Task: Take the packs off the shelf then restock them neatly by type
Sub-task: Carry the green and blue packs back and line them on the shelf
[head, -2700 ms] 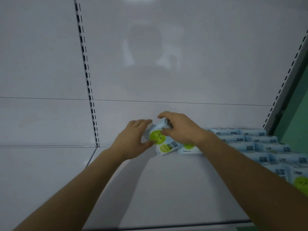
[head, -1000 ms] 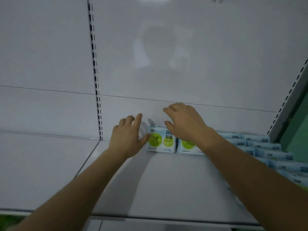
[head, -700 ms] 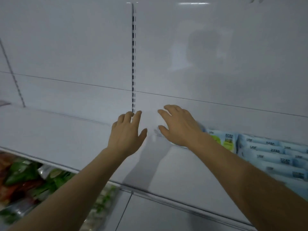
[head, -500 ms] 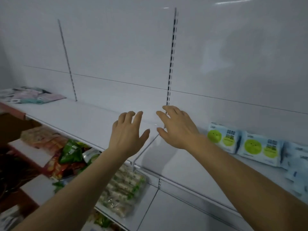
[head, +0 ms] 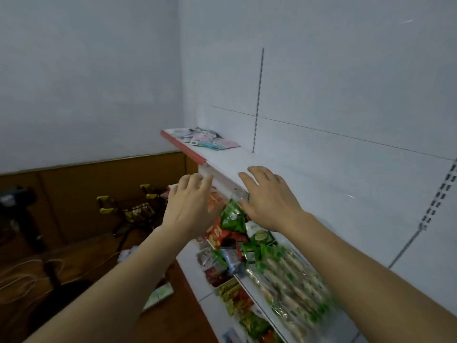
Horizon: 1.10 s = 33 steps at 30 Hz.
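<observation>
Both hands are travelling empty with fingers loosely spread, the left hand [head: 189, 209] and right hand [head: 268, 204] side by side, probably so either can take hold on arrival. The loose packs [head: 206, 139] are lying in a heap far ahead of the fingertips on the white shelf [head: 284, 169], presumably waiting to be sorted; snack bags [head: 259, 248] are sitting just below the wrists.

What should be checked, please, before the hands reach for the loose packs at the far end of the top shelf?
1. Left hand free, fingers open: ok.
2. Right hand free, fingers open: ok.
3. Loose packs in view on the top shelf: ok.
4. Packs sorted by type: not ok, a mixed heap.
5. Path along the shelf to the packs unobstructed: ok.
6. Pack types readable: cannot tell, too small and blurred.
</observation>
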Motion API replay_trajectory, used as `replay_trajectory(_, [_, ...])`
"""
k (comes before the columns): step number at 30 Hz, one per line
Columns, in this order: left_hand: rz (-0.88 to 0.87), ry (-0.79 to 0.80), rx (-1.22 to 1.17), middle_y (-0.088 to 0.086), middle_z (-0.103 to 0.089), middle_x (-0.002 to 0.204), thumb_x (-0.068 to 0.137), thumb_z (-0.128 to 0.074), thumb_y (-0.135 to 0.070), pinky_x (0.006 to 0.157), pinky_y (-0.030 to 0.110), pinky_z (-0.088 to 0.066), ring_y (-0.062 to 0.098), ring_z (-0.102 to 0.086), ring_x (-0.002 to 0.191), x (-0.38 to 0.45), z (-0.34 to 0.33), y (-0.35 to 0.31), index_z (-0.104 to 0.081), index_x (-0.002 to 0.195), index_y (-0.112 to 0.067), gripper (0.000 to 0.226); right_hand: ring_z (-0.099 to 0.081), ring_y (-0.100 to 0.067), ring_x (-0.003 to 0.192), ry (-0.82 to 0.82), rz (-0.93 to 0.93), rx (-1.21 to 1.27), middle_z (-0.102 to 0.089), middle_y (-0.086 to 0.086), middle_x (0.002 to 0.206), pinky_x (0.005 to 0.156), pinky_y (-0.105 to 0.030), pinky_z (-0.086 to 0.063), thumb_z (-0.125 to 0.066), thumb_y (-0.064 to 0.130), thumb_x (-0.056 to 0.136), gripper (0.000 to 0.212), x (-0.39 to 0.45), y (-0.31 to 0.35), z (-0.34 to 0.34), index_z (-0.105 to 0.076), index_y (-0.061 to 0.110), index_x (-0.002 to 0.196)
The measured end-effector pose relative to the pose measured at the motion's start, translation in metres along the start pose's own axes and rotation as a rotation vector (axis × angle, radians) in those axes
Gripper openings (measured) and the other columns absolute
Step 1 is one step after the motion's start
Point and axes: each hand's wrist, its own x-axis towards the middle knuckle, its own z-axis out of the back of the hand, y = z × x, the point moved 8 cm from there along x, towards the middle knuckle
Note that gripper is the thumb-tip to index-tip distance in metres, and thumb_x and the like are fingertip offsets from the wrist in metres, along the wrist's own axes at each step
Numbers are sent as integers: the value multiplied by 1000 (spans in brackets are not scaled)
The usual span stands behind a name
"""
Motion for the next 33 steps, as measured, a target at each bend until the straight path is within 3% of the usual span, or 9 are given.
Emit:
replay_trajectory(4, [135,42,45,1,-32,156,94,-48,-61,116,49,-29,28,-24,146,-13,-4,88,-24,151,-30,69,-26,-28,144,19,112,8,-31,-8,156,116,-46,-29,-42,49,98,66,49,72,-34,-24,20,154])
replay_trajectory(7, [207,67,77,1,-32,156,94,-49,-60,116,49,-29,27,-24,145,-19,-14,144,-23,152,-30,71,-21,-27,147,38,179,36,-25,-7,160,118,-47,-26,-41,52,97,71,86,116,-66,-18,21,157])
replay_trajectory(12, [310,140,104,2,-31,156,94,-50,-60,116,49,-32,28,-23,146,-22,-55,221,-22,154,-28,74,-18,-29,149,94,301,104,-25,-8,161,119,-49,-25,-43,52,98,67,141,169,-134,-24,21,155])
replay_trajectory(21, [359,330,167,2,-33,153,93,-50,-61,114,45,-33,27,-21,145,34,-184,314,-23,153,-26,75,-16,-28,150,241,383,205,-25,-7,161,119,-49,-24,-45,46,100,65,258,182,-283,-23,20,155])
replay_trajectory(28, [372,465,153,0,-31,156,94,-49,-61,118,45,-24,27,-16,148,67,-276,371,-19,156,-27,76,-16,-28,149,377,437,189,-24,-8,160,118,-49,-23,-46,45,99,66,332,197,-382,-21,20,156])
replay_trajectory(33, [430,522,125,0,-38,152,95,-49,-56,119,45,-24,27,-22,146,76,-334,434,-22,155,-24,73,-16,-28,149,457,469,162,-23,-7,161,118,-48,-21,-44,45,100,66,378,225,-451,-19,20,156])
